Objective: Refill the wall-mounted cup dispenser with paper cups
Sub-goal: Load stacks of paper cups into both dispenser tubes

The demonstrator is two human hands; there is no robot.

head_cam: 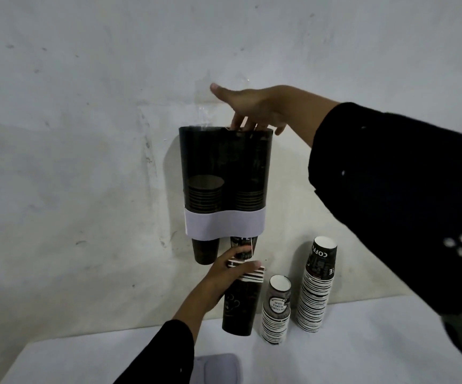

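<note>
Wall dispenser [225, 167], two partial stacks [206, 199]

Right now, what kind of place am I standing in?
Probably a drinks or coffee corner: a cup dispenser fixed to a scuffed white wall, and stacks of coffee cups on a white table.

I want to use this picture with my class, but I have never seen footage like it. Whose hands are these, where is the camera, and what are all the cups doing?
The camera sits on a person's head, looking forward and down, so both hands are theirs. On the wall hangs a dark two-column cup dispenser, partly filled. The right hand reaches into its open top. The left hand holds a short stack of paper cups under the right column's outlet. On the white table stand two more upside-down stacks, a shorter stack and a taller stack.
</note>
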